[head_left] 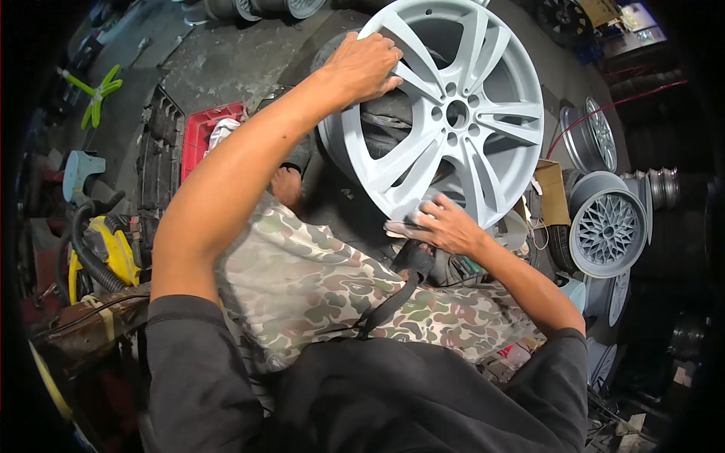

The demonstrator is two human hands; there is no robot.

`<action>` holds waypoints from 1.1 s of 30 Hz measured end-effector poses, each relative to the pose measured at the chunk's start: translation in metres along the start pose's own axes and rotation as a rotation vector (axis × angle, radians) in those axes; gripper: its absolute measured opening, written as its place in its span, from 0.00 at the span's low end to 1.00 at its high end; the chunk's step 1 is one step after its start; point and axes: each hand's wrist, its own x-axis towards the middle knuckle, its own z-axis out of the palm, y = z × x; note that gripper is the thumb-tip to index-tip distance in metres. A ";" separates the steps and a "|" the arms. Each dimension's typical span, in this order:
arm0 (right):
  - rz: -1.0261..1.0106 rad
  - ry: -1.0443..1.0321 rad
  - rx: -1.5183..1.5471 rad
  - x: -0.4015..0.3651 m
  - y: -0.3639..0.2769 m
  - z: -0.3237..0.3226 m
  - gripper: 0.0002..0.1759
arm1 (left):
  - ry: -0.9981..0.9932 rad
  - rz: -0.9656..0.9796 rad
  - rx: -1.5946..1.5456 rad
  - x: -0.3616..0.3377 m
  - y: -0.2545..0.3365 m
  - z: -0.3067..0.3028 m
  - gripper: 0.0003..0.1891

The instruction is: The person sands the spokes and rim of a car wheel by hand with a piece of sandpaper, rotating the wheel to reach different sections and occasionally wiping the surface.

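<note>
A large light-grey alloy wheel [408, 162] with paired spokes stands tilted in front of my knees. Near its upper left edge, my left hand [364, 68] grips the rim, fingers curled over onto a spoke. My right hand [444, 226] is at the lower edge of the wheel, its fingers bent and whitish with dust. Pinched under those fingers is a thin, pale flat piece that looks like sandpaper [402, 229], against the rim's lower lip. Its far side is hidden by the hand.
A red crate [198, 136] with a white cloth stands left of the wheel. Several other rims, one with a mesh pattern [609, 232], lie at the right beside a cardboard box [550, 189]. A yellow machine with a black hose [106, 253] is at the left.
</note>
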 end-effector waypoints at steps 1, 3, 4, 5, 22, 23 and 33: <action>-0.007 -0.002 0.043 -0.009 0.001 0.002 0.36 | -0.001 0.001 -0.007 -0.001 0.000 0.000 0.22; 0.009 0.061 -0.022 -0.004 0.001 0.008 0.35 | -0.054 0.008 0.017 0.001 0.001 -0.002 0.24; 0.031 0.093 -0.028 0.015 0.009 0.008 0.34 | -0.053 0.027 0.022 0.001 0.000 -0.001 0.24; 0.107 0.154 -0.014 0.038 0.018 0.004 0.35 | -0.032 0.031 0.023 0.000 -0.001 0.003 0.25; 0.945 0.578 0.299 0.103 -0.080 0.015 0.29 | -0.105 0.013 -0.057 0.002 -0.005 -0.004 0.26; 1.019 0.626 0.328 0.122 -0.075 0.009 0.28 | -0.106 0.015 -0.053 0.002 -0.006 -0.004 0.26; 1.160 0.598 0.313 0.136 -0.082 0.001 0.21 | -0.053 0.035 -0.148 -0.002 -0.012 0.004 0.29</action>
